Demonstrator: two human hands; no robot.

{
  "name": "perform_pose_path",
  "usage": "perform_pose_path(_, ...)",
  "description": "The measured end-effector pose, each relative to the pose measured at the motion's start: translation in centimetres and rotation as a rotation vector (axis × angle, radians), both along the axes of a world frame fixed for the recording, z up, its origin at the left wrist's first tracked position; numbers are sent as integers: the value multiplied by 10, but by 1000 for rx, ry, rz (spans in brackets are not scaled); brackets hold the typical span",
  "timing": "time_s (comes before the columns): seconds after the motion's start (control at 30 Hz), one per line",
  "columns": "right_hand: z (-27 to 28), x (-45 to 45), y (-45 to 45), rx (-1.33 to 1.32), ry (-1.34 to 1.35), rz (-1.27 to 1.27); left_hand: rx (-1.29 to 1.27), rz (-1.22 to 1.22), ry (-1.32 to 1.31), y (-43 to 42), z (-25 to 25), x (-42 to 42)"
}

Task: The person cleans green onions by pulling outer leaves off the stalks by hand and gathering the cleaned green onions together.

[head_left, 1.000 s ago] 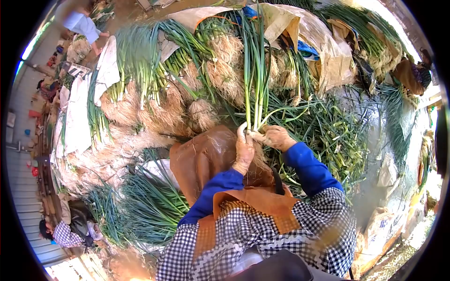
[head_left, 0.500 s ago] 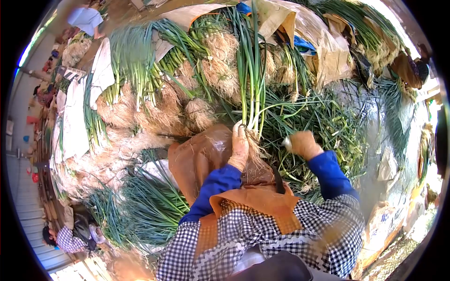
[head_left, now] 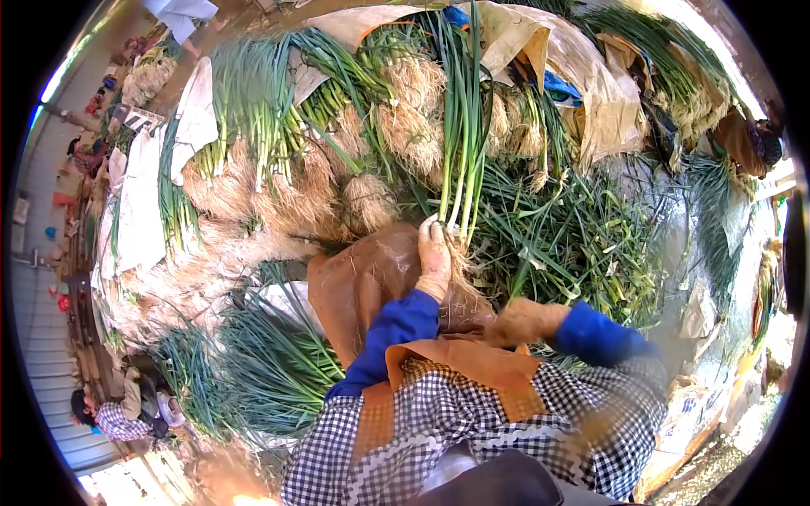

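Note:
My left hand [head_left: 434,260] is closed around the white lower stems of a few green onions [head_left: 460,181]. Their long leaves point away from me, and the pale roots [head_left: 461,271] hang beside my palm. Blurred by motion, my right hand [head_left: 527,322] is curled over the right side of the brown apron [head_left: 367,278] on my lap, apart from the onions. A faint green streak rises above it; what its fingers hold is not clear.
Root-on green onion bunches [head_left: 253,169] line the far side. A heap of loose leaves [head_left: 582,244] lies to the right, and more green onions [head_left: 270,363] lie at left. A white cloth [head_left: 139,202] covers some. Another person [head_left: 126,413] sits at lower left.
My right hand has moved down and toward me, from beside the leaf heap to the edge of my lap. My left hand keeps its hold on the green onions.

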State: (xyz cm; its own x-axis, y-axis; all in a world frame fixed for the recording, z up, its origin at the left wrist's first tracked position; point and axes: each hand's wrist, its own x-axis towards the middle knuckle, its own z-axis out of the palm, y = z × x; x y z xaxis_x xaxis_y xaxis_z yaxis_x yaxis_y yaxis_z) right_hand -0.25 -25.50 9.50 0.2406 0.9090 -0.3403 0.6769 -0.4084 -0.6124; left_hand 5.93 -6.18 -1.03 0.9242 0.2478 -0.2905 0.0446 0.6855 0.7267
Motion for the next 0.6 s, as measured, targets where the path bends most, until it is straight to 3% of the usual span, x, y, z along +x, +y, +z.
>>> perform_pose_path(0.03,-15,-4,-31,-39,-43,107,48,5,20,-3,20,-3)
perform_pose_path(0.1,-10,8,-70,-411,-184,114,-46,-48,-1,-5,21,-5)
perform_pose_path(0.17,13,43,-47,-654,-325,7,45,-50,-40,-8,2,-4)
perform_pose_path(0.23,28,90,7,-137,-263,-470,244,-26,-111,-7,-16,-3)
perform_pose_path(0.27,28,112,25,-15,106,-809,156,-98,-111,-6,5,-11)
perform_pose_path(0.3,-46,151,28,523,-486,-503,92,-160,-128,-4,19,-16)
perform_pose_path(0.4,-48,199,86,163,-104,-736,635,-35,-232,0,9,-16)
perform_pose_path(0.43,-32,203,98,-26,178,-815,651,6,-217,1,10,-17)
perform_pose_path(0.5,-55,195,109,286,379,-971,205,-18,-100,6,9,-16)
perform_pose_path(0.53,-56,184,114,299,195,-1065,202,-11,-96,6,8,-16)
perform_pose_path(0.57,-78,175,113,643,-659,-850,-35,-24,-64,6,7,-16)
perform_pose_path(0.6,-98,168,111,433,-615,-887,-272,-40,-30,5,5,-17)
